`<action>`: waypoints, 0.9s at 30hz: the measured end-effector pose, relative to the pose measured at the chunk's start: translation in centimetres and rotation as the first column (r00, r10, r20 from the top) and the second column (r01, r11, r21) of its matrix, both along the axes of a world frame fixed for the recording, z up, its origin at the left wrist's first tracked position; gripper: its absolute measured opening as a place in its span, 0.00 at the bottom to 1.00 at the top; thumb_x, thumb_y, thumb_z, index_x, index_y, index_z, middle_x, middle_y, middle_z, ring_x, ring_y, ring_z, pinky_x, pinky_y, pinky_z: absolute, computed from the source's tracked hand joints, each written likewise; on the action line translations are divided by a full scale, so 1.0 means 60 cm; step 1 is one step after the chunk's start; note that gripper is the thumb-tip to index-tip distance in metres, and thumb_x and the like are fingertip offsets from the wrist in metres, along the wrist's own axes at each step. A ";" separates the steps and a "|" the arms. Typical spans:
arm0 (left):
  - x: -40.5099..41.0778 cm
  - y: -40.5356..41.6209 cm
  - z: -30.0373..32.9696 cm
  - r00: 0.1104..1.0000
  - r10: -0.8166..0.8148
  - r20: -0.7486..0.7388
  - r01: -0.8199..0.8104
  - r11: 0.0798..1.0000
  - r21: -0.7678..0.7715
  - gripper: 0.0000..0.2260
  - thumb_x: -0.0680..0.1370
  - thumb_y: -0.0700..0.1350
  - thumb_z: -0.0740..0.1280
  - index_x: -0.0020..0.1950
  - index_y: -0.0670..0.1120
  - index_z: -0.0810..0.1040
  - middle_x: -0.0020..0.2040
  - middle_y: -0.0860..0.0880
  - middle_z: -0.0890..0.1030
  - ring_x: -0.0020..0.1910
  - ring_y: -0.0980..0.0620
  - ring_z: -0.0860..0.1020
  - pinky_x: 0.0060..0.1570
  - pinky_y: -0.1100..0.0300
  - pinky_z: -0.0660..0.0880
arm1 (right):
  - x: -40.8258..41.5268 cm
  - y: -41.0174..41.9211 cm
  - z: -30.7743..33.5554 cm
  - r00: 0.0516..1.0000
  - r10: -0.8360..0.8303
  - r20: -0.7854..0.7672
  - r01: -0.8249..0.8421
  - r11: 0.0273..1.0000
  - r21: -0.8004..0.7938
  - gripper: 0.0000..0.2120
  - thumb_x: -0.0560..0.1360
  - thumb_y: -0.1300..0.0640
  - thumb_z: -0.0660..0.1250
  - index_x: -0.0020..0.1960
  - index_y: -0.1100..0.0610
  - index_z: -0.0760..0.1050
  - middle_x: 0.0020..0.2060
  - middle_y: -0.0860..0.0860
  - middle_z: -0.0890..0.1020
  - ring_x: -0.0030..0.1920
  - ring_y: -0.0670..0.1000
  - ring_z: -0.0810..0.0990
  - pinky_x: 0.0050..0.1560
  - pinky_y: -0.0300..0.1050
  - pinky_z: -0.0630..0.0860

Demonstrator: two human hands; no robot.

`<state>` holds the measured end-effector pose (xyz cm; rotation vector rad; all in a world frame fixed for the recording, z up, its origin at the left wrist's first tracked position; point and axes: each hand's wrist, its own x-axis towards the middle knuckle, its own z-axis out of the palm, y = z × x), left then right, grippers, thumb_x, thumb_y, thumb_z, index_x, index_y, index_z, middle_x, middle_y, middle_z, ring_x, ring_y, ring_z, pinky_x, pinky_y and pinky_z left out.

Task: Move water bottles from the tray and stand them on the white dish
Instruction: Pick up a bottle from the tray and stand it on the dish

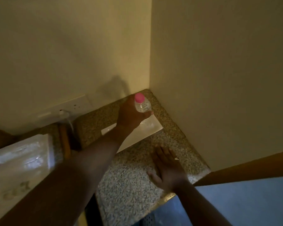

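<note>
A clear water bottle point(142, 106) with a pink cap stands upright over the far right part of the flat white rectangular dish point(144, 132), near the wall corner. My left hand point(131, 114) is wrapped around the bottle's body from the left. Whether the bottle's base touches the dish is hidden by the hand. My right hand point(167, 167) rests flat on the speckled granite counter in front of the dish, fingers spread, holding nothing. At the left edge lies the tray point(23, 160), blurred, with clear plastic shapes on it.
The granite counter point(129, 180) ends in a corner between two cream walls. A wall socket with a plug point(64, 112) sits behind the tray, and a wooden-edged object point(64, 141) stands beside it. Blue floor point(243, 201) lies past the counter's front edge.
</note>
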<state>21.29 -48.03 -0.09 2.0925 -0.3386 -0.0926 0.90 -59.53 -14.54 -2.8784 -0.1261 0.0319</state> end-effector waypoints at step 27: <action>-0.084 0.261 -0.024 1.000 0.005 0.026 -0.015 0.907 0.420 0.44 0.64 0.64 0.76 0.73 0.48 0.65 0.72 0.44 0.70 0.71 0.44 0.68 0.67 0.45 0.69 | 0.016 0.085 0.014 0.982 0.178 -0.054 -0.178 0.984 0.012 0.36 0.78 0.33 0.50 0.76 0.57 0.59 0.76 0.59 0.60 0.77 0.61 0.52 0.74 0.62 0.50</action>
